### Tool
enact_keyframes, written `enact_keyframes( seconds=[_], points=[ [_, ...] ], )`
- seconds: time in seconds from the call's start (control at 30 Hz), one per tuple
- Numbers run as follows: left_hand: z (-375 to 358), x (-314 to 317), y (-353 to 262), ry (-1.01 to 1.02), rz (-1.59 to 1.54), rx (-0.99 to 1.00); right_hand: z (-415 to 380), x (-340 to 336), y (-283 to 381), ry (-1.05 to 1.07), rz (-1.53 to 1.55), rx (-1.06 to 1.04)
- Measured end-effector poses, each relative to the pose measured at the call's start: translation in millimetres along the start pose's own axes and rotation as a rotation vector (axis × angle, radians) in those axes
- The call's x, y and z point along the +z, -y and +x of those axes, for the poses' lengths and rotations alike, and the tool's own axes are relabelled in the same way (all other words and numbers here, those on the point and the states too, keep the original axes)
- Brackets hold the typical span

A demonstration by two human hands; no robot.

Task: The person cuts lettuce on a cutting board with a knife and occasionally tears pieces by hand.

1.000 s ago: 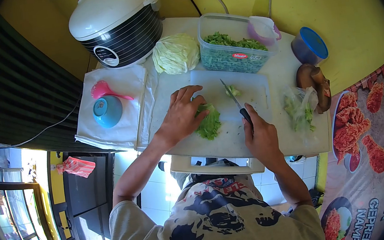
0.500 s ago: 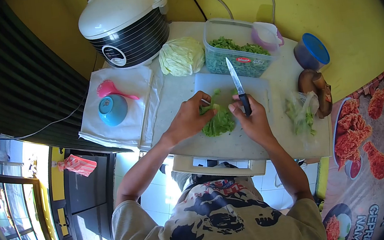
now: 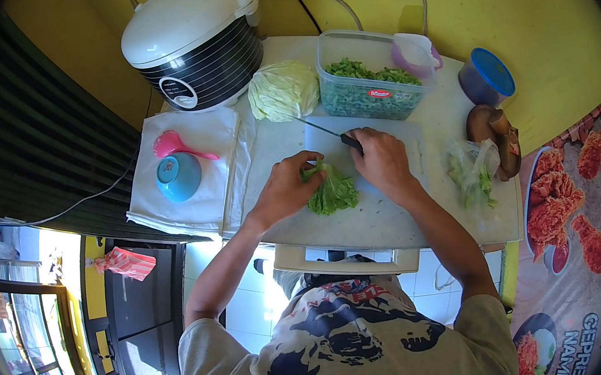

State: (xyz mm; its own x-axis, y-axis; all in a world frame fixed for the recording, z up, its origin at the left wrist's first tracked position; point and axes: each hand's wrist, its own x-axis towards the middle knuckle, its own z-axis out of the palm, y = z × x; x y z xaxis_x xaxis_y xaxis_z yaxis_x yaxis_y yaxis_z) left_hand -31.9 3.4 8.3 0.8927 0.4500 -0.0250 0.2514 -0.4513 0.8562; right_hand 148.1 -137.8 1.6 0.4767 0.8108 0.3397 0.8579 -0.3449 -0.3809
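My left hand [image 3: 288,187] is closed on a bunch of green lettuce [image 3: 336,193], its frilly leaves spreading to the right over the front of the white cutting board [image 3: 408,147]. In my right hand [image 3: 383,161] is a kitchen knife [image 3: 331,132] with a black handle. Its blade points up and left, toward the pale cabbage [image 3: 284,91], above the lettuce and apart from it. Behind the board stands a clear plastic container [image 3: 388,108] holding chopped greens, with a lilac-rimmed cup on its right corner.
A rice cooker [image 3: 200,58] stands at the back left. Nearer lie white cloths [image 3: 142,196] with a blue bowl [image 3: 179,177] and a pink spoon [image 3: 175,144]. To the right are a blue-lidded tub [image 3: 487,77], a brown object [image 3: 508,153] and a plastic bag of greens [image 3: 471,174].
My right hand has turned the knife from pointing upward to pointing left. My left hand has drawn the lettuce slightly left, gathered in its fingers.
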Motion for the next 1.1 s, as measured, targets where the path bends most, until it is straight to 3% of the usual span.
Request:
enact_keyframes(
  seconds=[0.13, 0.23, 0.33, 0.43, 0.63, 0.73, 0.93, 0.97, 1.07, 1.1],
  points=[
    [0, -3, 3, 0.049, -0.183, 0.01, -20, -25, -13, -0.079, -0.041, 0.08],
    [4, -4, -14, 0.074, -0.361, 0.044, -27, -39, -9, -0.122, 0.367, 0.05],
    [14, 6, -21, 0.095, -0.501, 0.11, -29, -36, -1, 0.102, 0.926, 0.252],
    [20, 11, -21, 0.079, -0.53, 0.138, -26, -34, -8, 0.318, 0.918, 0.409],
    [21, 5, -2, -0.096, -0.178, 0.173, -15, -22, -11, 0.04, 0.653, 0.109],
    [20, 4, -2, -0.179, 0.083, 0.141, -6, -23, -1, 0.055, 0.471, 0.119],
    [17, 13, -3, -0.284, 0.394, 0.108, -2, -3, 7, -0.158, 0.271, -0.096],
    [14, 12, -7, -0.284, 0.427, 0.072, -5, -9, 12, -0.139, 0.281, -0.062],
    [4, 14, -9, -0.449, 0.529, 0.201, -29, -28, 24, -0.057, 0.314, 0.015],
    [2, 13, -8, -0.419, 0.548, 0.28, -39, -32, 23, -0.021, 0.328, 0.017]
  ],
)
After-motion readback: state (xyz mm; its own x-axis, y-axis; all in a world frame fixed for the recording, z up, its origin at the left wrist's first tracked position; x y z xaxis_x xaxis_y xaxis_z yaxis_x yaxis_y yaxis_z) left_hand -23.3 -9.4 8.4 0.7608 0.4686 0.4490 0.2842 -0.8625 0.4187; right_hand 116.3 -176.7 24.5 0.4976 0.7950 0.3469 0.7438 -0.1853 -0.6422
